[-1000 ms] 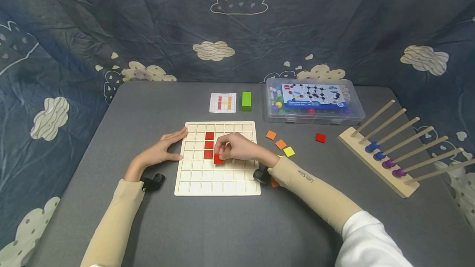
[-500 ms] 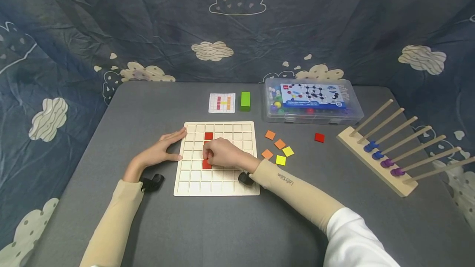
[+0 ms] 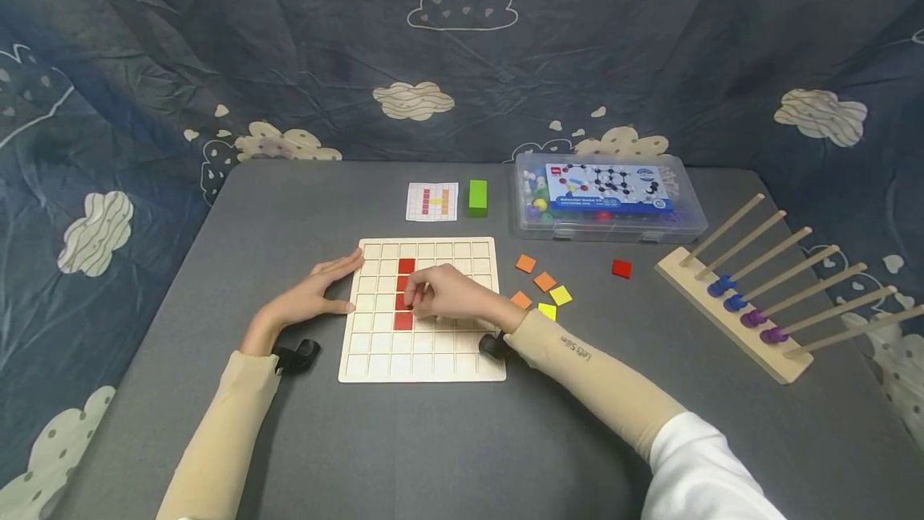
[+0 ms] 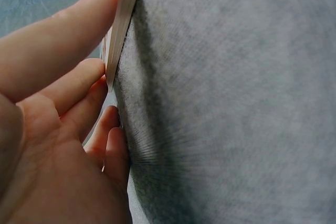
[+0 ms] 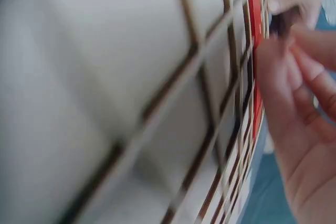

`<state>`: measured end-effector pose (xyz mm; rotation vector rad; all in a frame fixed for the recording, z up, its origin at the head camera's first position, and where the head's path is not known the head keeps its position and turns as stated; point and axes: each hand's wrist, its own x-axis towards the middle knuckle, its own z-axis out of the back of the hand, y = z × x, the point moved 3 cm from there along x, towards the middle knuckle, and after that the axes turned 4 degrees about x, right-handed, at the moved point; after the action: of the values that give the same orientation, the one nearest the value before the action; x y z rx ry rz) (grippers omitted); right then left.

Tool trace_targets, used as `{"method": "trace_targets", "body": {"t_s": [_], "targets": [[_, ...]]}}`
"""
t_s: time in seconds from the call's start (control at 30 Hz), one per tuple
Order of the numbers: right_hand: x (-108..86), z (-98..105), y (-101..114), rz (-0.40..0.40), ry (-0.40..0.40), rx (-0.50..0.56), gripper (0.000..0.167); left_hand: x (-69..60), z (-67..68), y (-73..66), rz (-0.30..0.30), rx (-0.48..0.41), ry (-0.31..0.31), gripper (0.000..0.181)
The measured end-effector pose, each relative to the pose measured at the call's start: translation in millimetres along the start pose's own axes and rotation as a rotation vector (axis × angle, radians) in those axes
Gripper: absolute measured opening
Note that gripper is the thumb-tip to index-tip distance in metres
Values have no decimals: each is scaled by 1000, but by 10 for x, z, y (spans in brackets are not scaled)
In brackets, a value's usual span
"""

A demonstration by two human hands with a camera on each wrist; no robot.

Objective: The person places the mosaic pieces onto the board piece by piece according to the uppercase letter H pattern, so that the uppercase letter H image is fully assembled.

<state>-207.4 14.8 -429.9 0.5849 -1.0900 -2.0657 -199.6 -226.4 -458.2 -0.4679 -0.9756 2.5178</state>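
Observation:
A pale grid board (image 3: 422, 363) lies flat on the grey table. Several red square tiles (image 3: 403, 321) fill one column of its cells, left of the middle. Over this column is my right hand (image 3: 451, 294), fingers loosely bent and fingertips at the tiles' right side, partly hiding one. In the right wrist view, thumb and fingers come close to the red tiles (image 5: 256, 17), and no tile shows between them. My left hand (image 3: 309, 295) rests at the board's left edge with thumb and fingers spread. The left wrist view shows its thumb against the board edge (image 4: 122, 22).
Loose orange tiles (image 3: 545, 282) and yellow tiles (image 3: 561, 295) lie right of the board, with a red tile (image 3: 622, 269) farther off. Behind stand a pattern card (image 3: 431, 201), green block (image 3: 478, 198) and clear plastic case (image 3: 609, 223). A peg rack (image 3: 736, 315) stands right.
My right hand has carried a red tile left into the column, bent down over it, then drawn back slightly to the right. The left hand stays at the board's edge.

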Motion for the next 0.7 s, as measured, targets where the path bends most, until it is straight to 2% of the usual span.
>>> {"method": "trace_targets", "body": {"t_s": [0.13,0.37,0.53,0.7], "targets": [[-180,222,-155,-10,-43,125,10,-14,-2,-4,-1,0,0,86],[-634,674,-481,-97,-152,261,15,-13,-4,-8,20,-2,4,86],[-1061,982,-723,-188,-246,306,19,-14,-1,-18,23,-17,10,86],[-1499,1241,-946,-284,-340,297,24,-16,1,-13,11,-25,14,86]]}}
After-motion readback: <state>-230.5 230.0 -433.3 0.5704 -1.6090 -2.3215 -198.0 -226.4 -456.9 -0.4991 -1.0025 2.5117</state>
